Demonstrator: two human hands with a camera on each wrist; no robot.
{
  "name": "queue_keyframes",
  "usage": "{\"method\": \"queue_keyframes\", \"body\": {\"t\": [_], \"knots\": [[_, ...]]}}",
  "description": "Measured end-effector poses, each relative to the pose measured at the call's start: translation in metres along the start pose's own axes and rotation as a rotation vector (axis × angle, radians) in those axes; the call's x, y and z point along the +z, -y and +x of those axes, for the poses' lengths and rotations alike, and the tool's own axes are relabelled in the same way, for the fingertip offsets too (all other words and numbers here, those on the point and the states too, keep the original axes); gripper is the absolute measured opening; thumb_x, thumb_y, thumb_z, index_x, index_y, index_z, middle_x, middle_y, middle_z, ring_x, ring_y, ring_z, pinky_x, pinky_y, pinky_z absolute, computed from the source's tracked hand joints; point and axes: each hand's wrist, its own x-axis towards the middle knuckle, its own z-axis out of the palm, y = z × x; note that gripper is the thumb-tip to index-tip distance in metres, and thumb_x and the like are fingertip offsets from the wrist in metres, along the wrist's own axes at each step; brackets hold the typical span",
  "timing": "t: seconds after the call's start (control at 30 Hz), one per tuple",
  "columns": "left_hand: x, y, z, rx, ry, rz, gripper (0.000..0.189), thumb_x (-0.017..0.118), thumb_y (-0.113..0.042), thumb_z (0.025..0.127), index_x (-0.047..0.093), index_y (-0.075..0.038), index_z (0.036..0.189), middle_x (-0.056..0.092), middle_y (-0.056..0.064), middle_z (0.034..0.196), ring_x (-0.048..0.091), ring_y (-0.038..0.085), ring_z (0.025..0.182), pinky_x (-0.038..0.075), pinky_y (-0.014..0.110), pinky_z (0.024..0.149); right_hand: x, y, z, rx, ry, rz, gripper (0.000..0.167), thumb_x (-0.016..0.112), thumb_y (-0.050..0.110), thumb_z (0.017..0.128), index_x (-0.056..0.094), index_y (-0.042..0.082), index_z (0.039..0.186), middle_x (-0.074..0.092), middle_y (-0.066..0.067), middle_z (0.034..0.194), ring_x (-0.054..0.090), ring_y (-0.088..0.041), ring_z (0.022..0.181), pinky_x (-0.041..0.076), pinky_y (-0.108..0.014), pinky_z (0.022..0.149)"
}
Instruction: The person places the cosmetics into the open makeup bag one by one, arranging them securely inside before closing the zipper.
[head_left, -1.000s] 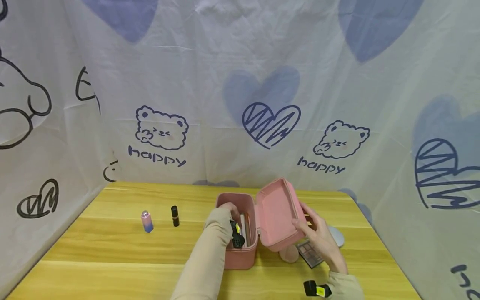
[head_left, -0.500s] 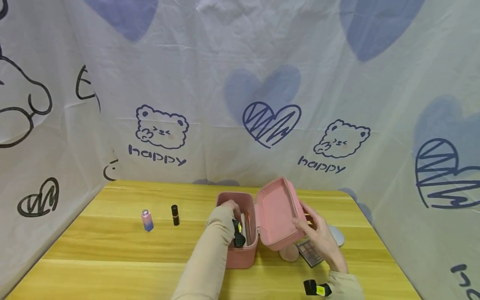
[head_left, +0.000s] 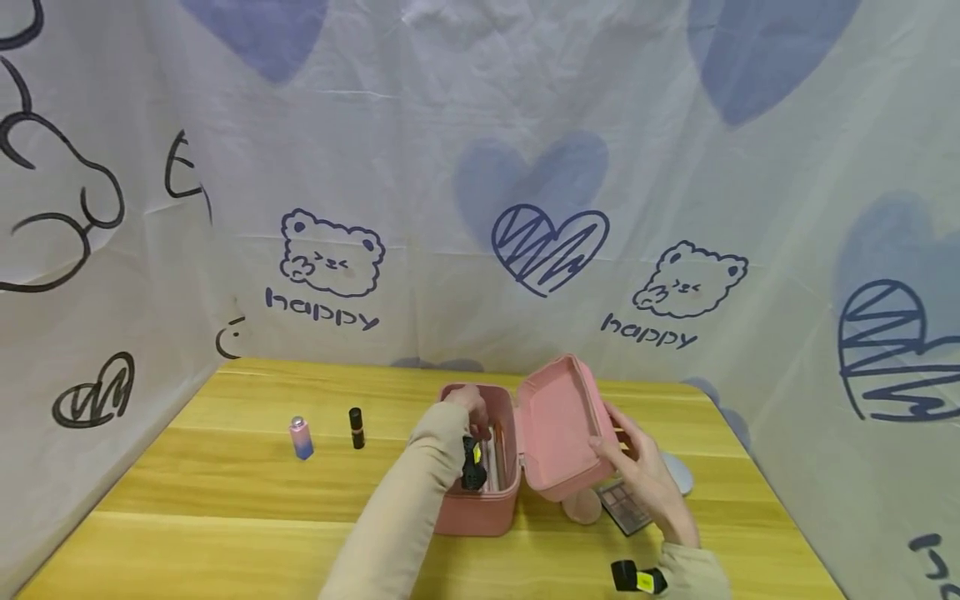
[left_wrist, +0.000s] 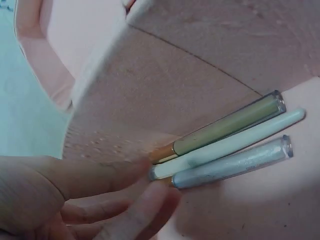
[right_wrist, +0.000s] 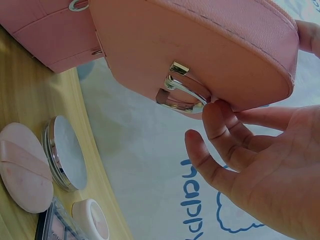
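A pink makeup case [head_left: 476,517] stands on the table with its lid [head_left: 558,421] tilted out to the right. My left hand [head_left: 471,405] reaches into the case. In the left wrist view, three slim tubes lie side by side inside: an olive tube with a copper end [left_wrist: 227,125], a white tube [left_wrist: 240,140] and a silvery tube [left_wrist: 235,164]. The fingertips of that hand are at their near ends, the fingers loosely extended. My right hand [head_left: 647,479] holds the lid's outer edge, thumb on the inner side; in the right wrist view fingers lie beside the metal-ended handle [right_wrist: 185,95].
Left of the case stand a pink-blue lipstick tube [head_left: 302,438] and a black tube [head_left: 357,428]. Under and beside the lid lie a powder puff [head_left: 582,507], an eyeshadow palette [head_left: 624,508] and a round compact [right_wrist: 70,155]. A small white round item [right_wrist: 91,220] is near the palette.
My left hand has lifted and shifted towards the back of the case, showing more of the tubes. The right hand keeps the lid in the same position.
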Motion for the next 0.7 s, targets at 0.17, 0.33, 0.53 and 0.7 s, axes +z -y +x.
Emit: {"method": "queue_keyframes", "body": {"t": [0.17, 0.33, 0.53, 0.7], "knots": [[-0.003, -0.003, -0.016, -0.012, -0.037, -0.128, 0.022, 0.076, -0.009, 0.089, 0.073, 0.004, 0.107, 0.076, 0.018, 0.095, 0.076, 0.029, 0.087, 0.062, 0.034, 0.077, 0.0, 0.001, 0.0, 0.0, -0.003, -0.013, 0.064, 0.06, 0.022, 0.1, 0.034, 0.011, 0.157, 0.05, -0.018, 0.147, 0.054, -0.012, 0.111, 0.054, -0.021, 0.086], [-0.002, -0.004, -0.022, 0.018, -0.129, -0.17, 0.05, 0.085, -0.011, 0.08, 0.06, 0.004, 0.12, 0.066, 0.021, 0.109, 0.076, 0.029, 0.08, 0.063, 0.036, 0.073, -0.001, 0.0, 0.0, -0.005, -0.007, -0.022, 0.064, 0.06, 0.022, 0.1, 0.034, 0.01, 0.157, 0.051, -0.018, 0.145, 0.054, -0.01, 0.11, 0.054, -0.021, 0.086], [-0.005, 0.007, -0.033, 0.189, -0.238, -0.265, 0.049, 0.09, -0.014, 0.073, 0.059, 0.005, 0.105, 0.06, 0.013, 0.081, 0.071, 0.026, 0.062, 0.061, 0.032, 0.058, -0.001, -0.001, 0.0, -0.017, -0.01, -0.038, 0.063, 0.06, 0.022, 0.1, 0.035, 0.01, 0.157, 0.053, -0.018, 0.143, 0.055, -0.01, 0.109, 0.053, -0.021, 0.087], [-0.01, 0.027, -0.041, 0.303, -0.495, -0.253, 0.051, 0.088, -0.036, 0.076, 0.061, -0.003, 0.105, 0.065, 0.01, 0.085, 0.067, 0.022, 0.075, 0.053, 0.03, 0.063, -0.001, -0.001, 0.0, -0.029, -0.011, -0.042, 0.063, 0.06, 0.022, 0.1, 0.036, 0.01, 0.156, 0.054, -0.018, 0.14, 0.055, -0.011, 0.109, 0.053, -0.022, 0.087]]}}
